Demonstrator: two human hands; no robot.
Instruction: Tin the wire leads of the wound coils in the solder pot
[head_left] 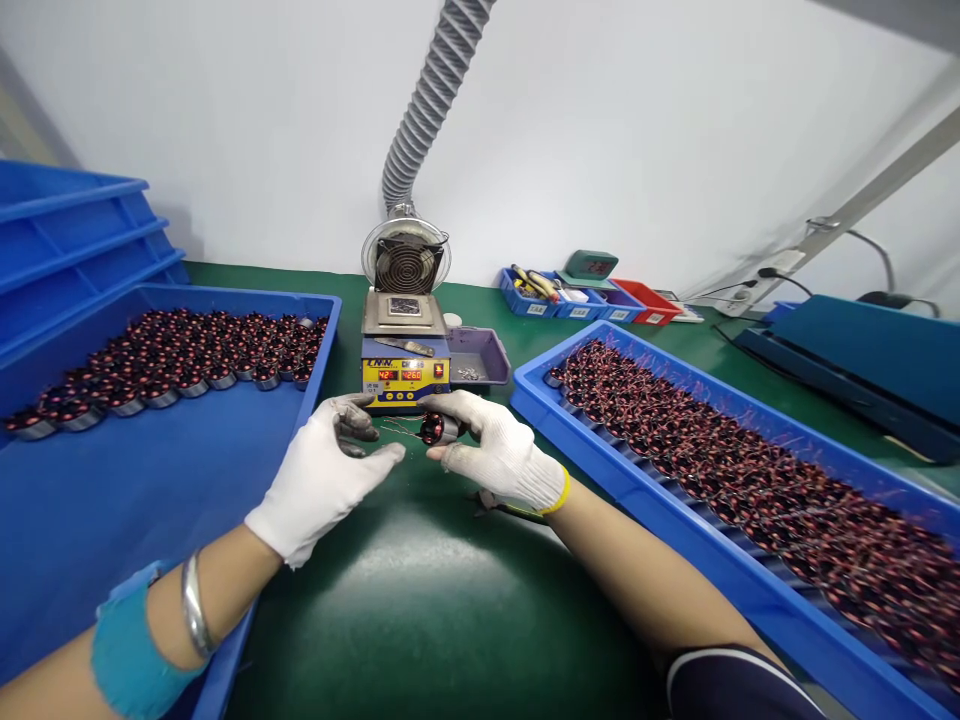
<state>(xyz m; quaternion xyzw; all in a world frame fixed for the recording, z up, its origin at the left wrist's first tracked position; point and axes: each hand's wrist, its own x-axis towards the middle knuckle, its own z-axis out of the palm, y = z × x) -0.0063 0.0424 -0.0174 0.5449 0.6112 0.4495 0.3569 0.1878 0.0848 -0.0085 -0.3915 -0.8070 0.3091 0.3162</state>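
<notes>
Between the thumb and fingers of my right hand (499, 450), in a white glove, is a small motor stator (437, 429) with copper windings and a metal rim. Thin wire leads (399, 427) stick out from it to the left. My left hand (328, 462), also gloved and with darkened fingertips, is just left of the leads. Its thumb and fingers are apart and nothing shows between them. Right behind both hands stands a solder pot (406, 385) with a yellow front and red digits. A dark tool (487, 503) lies partly hidden beneath my right wrist.
A blue tray (334, 330) at left holds many stators; another blue tray (525, 385) at right holds many with long wires. Behind the solder pot rises a fume hose (435, 100) with a fan (409, 263). A purple tray (499, 360) and small bins (577, 305) stand at the back.
</notes>
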